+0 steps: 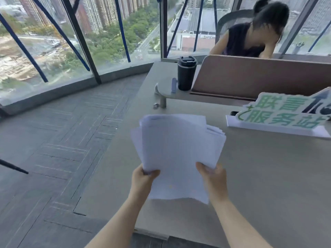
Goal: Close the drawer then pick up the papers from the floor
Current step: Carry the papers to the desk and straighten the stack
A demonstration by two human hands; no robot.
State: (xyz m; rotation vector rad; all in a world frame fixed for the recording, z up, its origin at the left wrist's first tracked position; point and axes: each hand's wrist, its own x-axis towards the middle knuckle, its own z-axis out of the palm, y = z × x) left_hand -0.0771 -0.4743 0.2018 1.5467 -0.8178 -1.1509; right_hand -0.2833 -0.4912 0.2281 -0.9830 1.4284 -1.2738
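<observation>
Both hands grip a loose, uneven stack of white paper sheets (176,153) above the grey surface (268,176): left hand (143,178) pinches the bottom-left corner, right hand (213,178) the bottom-right. A black lidded tumbler (186,74) stands at twelve o'clock.

Grey desk (268,176) — bearing a white-and-green sign (279,119) and a small raised shelf (172,93).

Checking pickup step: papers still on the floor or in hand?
In hand. The papers are held above the desk by left hand and right hand.
</observation>
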